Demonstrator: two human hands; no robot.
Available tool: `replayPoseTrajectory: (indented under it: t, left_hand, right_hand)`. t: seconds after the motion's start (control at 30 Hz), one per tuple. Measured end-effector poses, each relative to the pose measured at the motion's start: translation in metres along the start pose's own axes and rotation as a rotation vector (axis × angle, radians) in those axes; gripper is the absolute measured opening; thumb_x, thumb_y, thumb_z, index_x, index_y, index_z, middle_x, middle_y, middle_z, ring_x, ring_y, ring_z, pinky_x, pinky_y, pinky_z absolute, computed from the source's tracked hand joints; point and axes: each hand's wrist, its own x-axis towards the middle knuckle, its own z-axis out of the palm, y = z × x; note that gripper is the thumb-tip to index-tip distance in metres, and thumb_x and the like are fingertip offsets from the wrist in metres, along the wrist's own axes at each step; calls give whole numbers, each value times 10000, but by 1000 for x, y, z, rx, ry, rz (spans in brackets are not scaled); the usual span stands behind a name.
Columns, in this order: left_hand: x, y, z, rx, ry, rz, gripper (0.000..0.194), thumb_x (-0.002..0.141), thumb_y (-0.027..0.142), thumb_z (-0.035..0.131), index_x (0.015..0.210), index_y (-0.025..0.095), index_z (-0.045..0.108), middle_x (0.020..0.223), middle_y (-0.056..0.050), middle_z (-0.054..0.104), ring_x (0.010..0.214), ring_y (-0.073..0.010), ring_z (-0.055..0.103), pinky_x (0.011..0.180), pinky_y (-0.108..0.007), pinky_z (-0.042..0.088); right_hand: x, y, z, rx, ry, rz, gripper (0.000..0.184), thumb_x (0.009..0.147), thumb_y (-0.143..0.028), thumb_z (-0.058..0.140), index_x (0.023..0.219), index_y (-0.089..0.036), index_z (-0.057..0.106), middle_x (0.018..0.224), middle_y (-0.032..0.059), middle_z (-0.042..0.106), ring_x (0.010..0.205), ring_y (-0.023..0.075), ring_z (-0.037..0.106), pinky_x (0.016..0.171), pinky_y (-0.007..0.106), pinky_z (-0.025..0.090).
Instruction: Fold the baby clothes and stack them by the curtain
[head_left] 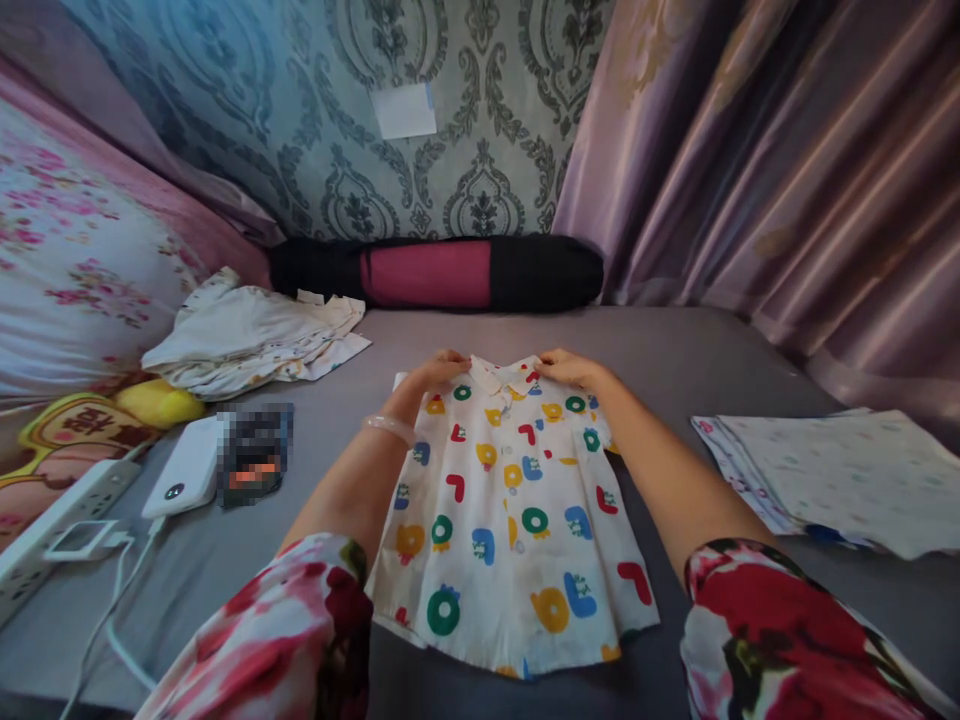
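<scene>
A small white shirt (491, 520) printed with coloured letters and shapes lies face up and spread out in front of me, its collar (501, 376) at the far end. My left hand (441, 368) grips the shirt at the shoulder just left of the collar, with its fingers curled onto the cloth. On the other side, my right hand (571, 368) pinches the right shoulder close to the collar. A pale bangle circles my left wrist. The shirt's hem points towards me, and some of its sides are hidden beneath my forearms.
Rumpled white clothes (259, 335) lie at the back left; folded clothes (847, 475) lie at the right. A power strip (67, 530), a white power bank (187, 465) with cables and a blurred dark item (256, 455) are at left. A black-and-maroon bolster (427, 274) lines the wall.
</scene>
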Motion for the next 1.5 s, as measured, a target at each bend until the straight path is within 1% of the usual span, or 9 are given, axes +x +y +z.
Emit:
replayPoseTrajectory:
  t: [0.13,0.33,0.4,0.67,0.87,1.1,1.27,1.37,1.5]
  left_hand:
    - [3,-7,2,-75,-42,121,233,804,361,583,879,156,664,717,-11,602,656,-142,543,597,-245,427]
    - [14,-6,22,468,474,422,265,923,284,439,1018,185,665,923,-91,597,923,-230,534,815,-361,408]
    - [17,-5,27,665,567,452,307,953,256,368,1067,196,646,1005,-125,581,979,-262,514,838,-398,382]
    - [43,0,24,943,555,505,346,949,184,304,1128,180,600,1073,-169,570,1002,-302,503,805,-414,347]
    - [62,3,16,868,386,322,365,962,329,313,1071,159,617,1032,-160,668,997,-293,585,881,-431,344]
    - [50,-20,-52,607,140,-74,522,867,610,351,831,198,668,793,-86,696,912,-292,637,940,-452,363]
    - [21,-46,-88,222,111,-193,464,744,611,533,855,179,661,767,-52,669,789,-239,624,684,-299,462]
    - [10,-64,-99,164,189,-155,418,641,552,639,839,186,672,804,-40,668,844,-232,599,669,-267,446]
    - [7,-80,-106,89,163,-54,360,617,508,628,773,185,654,721,-21,626,745,-192,556,611,-249,408]
  right_hand:
    - [7,8,3,65,65,-30,130,887,-228,535,898,-169,650,872,31,688,742,138,604,653,212,437]
    - [9,-3,18,-407,418,-107,245,965,-211,384,1095,-180,590,1072,98,616,928,195,563,786,278,403]
    - [9,-8,22,-594,495,-125,303,969,-162,320,1141,-176,569,1136,133,572,972,225,541,819,316,387]
    - [31,-8,15,-907,502,-239,330,964,-112,277,1125,-158,561,1110,148,555,986,246,512,834,349,361]
    - [42,0,-5,-634,359,-85,278,975,-256,380,1115,-168,603,1163,141,598,1032,230,563,869,316,394]
    - [20,42,-71,-10,99,319,556,932,-604,351,818,-161,667,801,116,673,721,223,636,654,312,460]
    - [-9,71,-89,208,31,344,248,746,-397,730,766,-158,668,668,22,637,574,130,574,537,234,434]
    - [-22,76,-90,315,59,341,190,676,-275,794,757,-162,665,679,3,649,585,110,581,565,214,456]
    - [-27,82,-88,340,161,363,207,654,-239,821,747,-158,655,669,2,654,586,112,589,579,224,481]
